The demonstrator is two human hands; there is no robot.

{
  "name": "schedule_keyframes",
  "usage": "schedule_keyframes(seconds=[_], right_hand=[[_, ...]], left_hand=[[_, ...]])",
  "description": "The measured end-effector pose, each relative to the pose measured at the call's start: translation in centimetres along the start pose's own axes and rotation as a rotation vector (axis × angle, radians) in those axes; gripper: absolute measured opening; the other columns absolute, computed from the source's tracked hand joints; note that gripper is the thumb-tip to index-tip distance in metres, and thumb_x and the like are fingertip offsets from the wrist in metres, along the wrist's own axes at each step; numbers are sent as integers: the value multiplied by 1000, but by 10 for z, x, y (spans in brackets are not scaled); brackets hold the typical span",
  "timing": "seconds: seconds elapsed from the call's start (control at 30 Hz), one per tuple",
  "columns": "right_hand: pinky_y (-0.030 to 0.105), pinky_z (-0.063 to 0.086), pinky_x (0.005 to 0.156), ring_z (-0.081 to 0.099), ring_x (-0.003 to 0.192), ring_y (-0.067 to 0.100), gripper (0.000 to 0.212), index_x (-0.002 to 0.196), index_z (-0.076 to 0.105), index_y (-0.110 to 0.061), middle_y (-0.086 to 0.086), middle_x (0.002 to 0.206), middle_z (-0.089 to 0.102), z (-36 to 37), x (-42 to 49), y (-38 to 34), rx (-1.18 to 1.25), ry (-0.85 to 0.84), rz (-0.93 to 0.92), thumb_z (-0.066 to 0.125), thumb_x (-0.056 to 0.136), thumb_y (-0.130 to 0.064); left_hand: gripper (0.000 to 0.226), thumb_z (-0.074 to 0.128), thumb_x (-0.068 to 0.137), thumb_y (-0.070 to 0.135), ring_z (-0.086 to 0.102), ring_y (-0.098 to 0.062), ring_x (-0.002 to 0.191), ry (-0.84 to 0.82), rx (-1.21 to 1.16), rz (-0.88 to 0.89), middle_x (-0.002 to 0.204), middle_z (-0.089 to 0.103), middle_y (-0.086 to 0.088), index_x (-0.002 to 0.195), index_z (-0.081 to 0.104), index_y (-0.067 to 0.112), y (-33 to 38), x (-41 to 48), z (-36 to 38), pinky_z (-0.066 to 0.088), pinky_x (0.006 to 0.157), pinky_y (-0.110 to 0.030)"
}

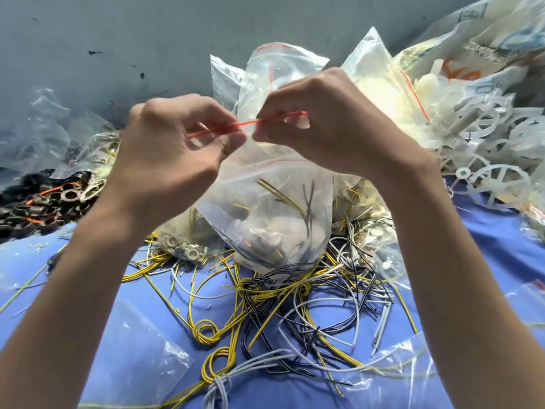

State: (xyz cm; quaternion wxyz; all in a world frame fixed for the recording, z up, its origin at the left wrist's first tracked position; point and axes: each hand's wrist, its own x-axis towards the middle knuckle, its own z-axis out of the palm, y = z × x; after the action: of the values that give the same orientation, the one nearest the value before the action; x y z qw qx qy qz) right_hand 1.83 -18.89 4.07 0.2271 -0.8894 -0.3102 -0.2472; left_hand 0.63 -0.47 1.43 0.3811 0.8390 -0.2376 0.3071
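Observation:
I hold a clear zip bag [274, 208] up over the blue table; it has a red seal strip [244, 124] along its top. Inside the bag lie yellow, black and grey wires and small parts. My left hand [174, 149] pinches the left part of the strip between thumb and fingers. My right hand [330, 122] pinches the strip just to the right of it, with the fingertips of both hands almost touching. The bag's bottom hangs close to the wire heap.
A tangle of yellow, black and grey wires [283, 302] covers the blue cloth [153, 293] below. Black rings and parts [44, 202] pile at the left. White plastic wheels [495, 160] and other bags [380, 84] crowd the right and back. An empty clear bag [138, 358] lies front left.

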Motion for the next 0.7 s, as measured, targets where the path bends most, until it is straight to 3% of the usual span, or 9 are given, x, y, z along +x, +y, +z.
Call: schedule_keyframes(seconds=[0.17,0.3,0.4,0.5,0.7], right_hand=[[33,47,80,57,75,13,16,88,75,-17,2,77,69,2,-3,-1,24,-11,-44,65,87,-28],[35,48,76,58,72,15,15,85,75,-13,5,74,68,0,-3,-3,35,-9,-70,64,88,-23],[35,50,67,60,64,14,11,83,75,-12,7,70,67,-3,-3,-4,66,-19,-52,65,84,-16],[23,50,62,57,58,1,12,82,75,-6,0,63,65,-7,-5,1,149,-40,-6,67,83,-15],[6,34,48,49,46,-3,12,79,73,-11,-12,57,61,-15,-12,24,173,-111,82,68,85,-20]], left_hand=[[5,65,79,24,62,-7,73,34,75,89,75,63,15,83,67,25,9,-4,4,50,71,-23],[3,64,78,27,59,1,67,19,84,99,73,59,24,81,65,29,10,-2,3,44,65,-7],[4,67,74,35,58,11,61,22,12,37,60,62,26,70,65,35,8,0,-1,45,65,-4],[9,73,70,36,57,14,59,28,-10,-2,63,61,36,66,66,37,0,2,-4,44,64,-2],[22,80,73,22,52,10,53,-12,-116,-47,58,63,30,66,67,38,-22,6,-7,40,56,-4]])
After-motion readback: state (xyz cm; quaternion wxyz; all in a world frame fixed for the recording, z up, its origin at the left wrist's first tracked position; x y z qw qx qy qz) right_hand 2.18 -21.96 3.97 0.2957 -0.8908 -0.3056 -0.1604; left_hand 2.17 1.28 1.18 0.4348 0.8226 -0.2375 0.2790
